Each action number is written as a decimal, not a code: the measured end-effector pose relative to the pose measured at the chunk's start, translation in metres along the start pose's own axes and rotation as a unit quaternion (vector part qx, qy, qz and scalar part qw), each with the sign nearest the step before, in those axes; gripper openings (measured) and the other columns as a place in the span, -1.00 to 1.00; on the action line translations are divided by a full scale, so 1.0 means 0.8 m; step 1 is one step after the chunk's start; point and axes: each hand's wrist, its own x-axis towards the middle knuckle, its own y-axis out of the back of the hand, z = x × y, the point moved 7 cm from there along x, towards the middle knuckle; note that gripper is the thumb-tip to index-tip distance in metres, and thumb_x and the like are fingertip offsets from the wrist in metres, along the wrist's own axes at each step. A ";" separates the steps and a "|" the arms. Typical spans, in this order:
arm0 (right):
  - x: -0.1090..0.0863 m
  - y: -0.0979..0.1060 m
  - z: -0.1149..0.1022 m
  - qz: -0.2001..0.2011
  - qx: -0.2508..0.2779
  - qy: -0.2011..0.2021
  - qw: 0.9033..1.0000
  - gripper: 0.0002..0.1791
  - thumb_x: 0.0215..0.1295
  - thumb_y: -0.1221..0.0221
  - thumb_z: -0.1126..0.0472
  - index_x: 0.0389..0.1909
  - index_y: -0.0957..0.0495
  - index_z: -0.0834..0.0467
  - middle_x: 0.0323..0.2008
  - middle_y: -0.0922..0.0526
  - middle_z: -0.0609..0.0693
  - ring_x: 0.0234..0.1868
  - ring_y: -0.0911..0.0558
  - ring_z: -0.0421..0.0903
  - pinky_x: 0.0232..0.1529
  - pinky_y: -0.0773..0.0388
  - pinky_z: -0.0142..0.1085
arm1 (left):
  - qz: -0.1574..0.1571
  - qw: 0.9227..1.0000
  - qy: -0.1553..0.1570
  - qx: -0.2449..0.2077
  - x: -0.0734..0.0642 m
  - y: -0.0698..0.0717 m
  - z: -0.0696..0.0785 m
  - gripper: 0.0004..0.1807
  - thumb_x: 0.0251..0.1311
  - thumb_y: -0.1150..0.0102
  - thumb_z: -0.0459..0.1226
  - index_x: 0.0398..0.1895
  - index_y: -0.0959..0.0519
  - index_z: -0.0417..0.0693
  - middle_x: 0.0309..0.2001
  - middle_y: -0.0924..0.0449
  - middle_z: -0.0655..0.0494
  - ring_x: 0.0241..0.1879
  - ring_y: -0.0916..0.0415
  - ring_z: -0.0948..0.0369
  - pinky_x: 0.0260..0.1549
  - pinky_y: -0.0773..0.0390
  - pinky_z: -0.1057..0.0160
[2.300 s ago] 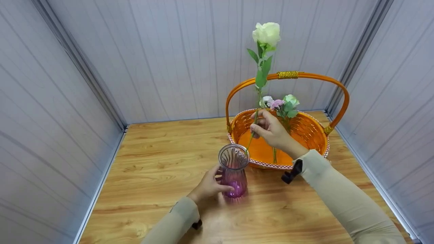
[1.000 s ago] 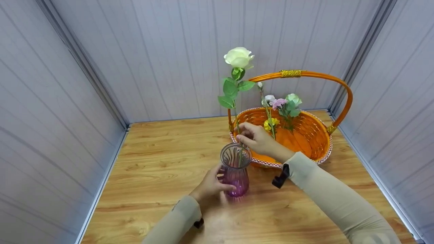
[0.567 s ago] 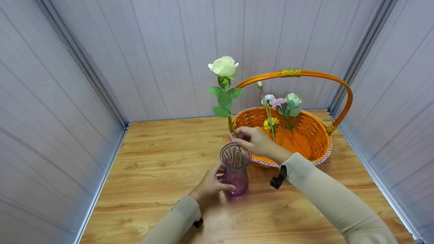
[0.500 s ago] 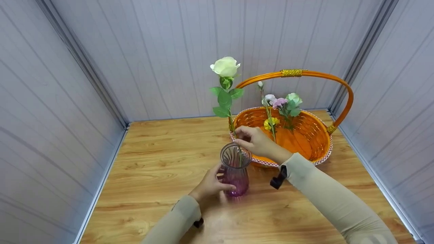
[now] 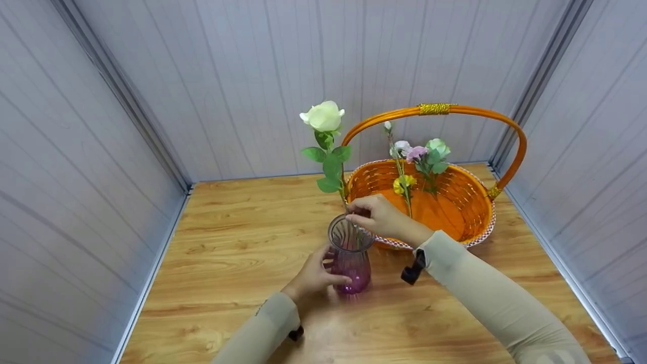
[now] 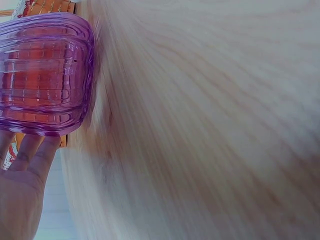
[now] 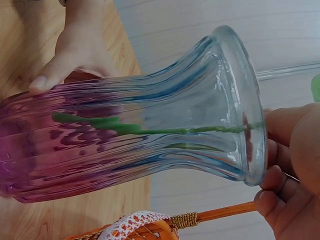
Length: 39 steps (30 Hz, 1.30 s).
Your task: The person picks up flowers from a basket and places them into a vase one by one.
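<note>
A ribbed glass vase [image 5: 358, 265], clear at the neck and purple below, stands upright on the wooden table. Around its lower body my left hand [image 5: 311, 275] holds it, thumb in front. My left hand's fingers [image 6: 41, 160] touch the purple glass in the left wrist view. At the mouth, my right hand [image 5: 381, 217] pinches the stem of a white rose [image 5: 323, 116]. The bloom and green leaves rise above the rim, leaning left. Through the glass in the right wrist view, the green rose stem [image 7: 190, 131] reaches down into the vase.
An orange woven basket [image 5: 465, 197] with a tall arched handle stands behind and right of the vase. Inside are a yellow flower [image 5: 404, 184], a pink flower [image 5: 416, 153], a pale green flower [image 5: 437, 148] and whitish blooms. Grey panel walls enclose the table.
My right hand has brought the rose leftward and down, its stem sinking deeper into the vase. The bloom sits lower and further left. My left hand stays on the vase.
</note>
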 end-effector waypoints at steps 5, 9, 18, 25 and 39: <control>-0.002 -0.002 0.001 0.002 -0.014 0.006 1.000 -0.87 0.48 -0.36 0.28 -0.12 -0.77 0.29 -0.31 -0.79 0.14 -0.33 -0.55 -0.24 -0.26 -0.59 -0.44 | 0.001 1.000 0.006 -0.010 -0.001 -0.002 -0.003 0.11 0.01 -0.76 -0.20 0.65 -0.31 0.25 0.38 -0.54 -0.04 0.37 -0.52 -0.08 0.44 -0.60 -0.19; -0.004 -0.003 0.002 0.004 -0.017 0.014 1.000 -0.86 0.46 -0.39 0.27 -0.10 -0.79 0.27 -0.31 -0.80 0.13 -0.38 -0.49 -0.27 -0.34 -0.51 -0.44 | 0.001 1.000 0.020 -0.021 -0.001 -0.003 -0.005 0.14 -0.01 -0.76 -0.24 0.65 -0.30 0.25 0.36 -0.53 -0.08 0.37 -0.53 -0.14 0.42 -0.61 -0.19; -0.015 0.012 0.013 0.022 -0.007 -0.006 1.000 -0.87 0.43 -0.43 0.24 -0.11 -0.81 0.21 -0.34 -0.77 0.08 -0.42 -0.41 -0.23 -0.38 -0.36 -0.44 | -0.001 0.999 0.033 0.000 -0.001 -0.003 -0.008 0.06 0.01 -0.76 -0.15 0.60 -0.36 0.16 0.38 -0.52 -0.08 0.40 -0.52 -0.15 0.45 -0.59 -0.22; -0.026 0.028 0.024 0.032 0.000 -0.028 0.999 -0.83 0.44 -0.42 0.22 -0.06 -0.79 0.21 -0.34 -0.72 0.05 -0.43 -0.40 -0.21 -0.38 -0.36 -0.42 | 0.005 0.999 0.037 0.009 -0.003 0.001 -0.007 0.03 0.00 -0.76 -0.12 0.56 -0.39 0.15 0.35 -0.54 -0.09 0.39 -0.54 -0.18 0.45 -0.58 -0.24; -0.049 0.050 0.041 0.057 0.019 -0.039 0.997 -0.84 0.40 -0.44 0.28 -0.09 -0.78 0.27 -0.40 -0.68 0.09 -0.47 -0.39 -0.26 -0.42 -0.36 -0.42 | 0.002 1.000 0.028 0.001 -0.001 0.001 -0.006 0.08 0.00 -0.77 -0.16 0.61 -0.35 0.13 0.34 -0.53 -0.10 0.37 -0.55 -0.19 0.42 -0.62 -0.19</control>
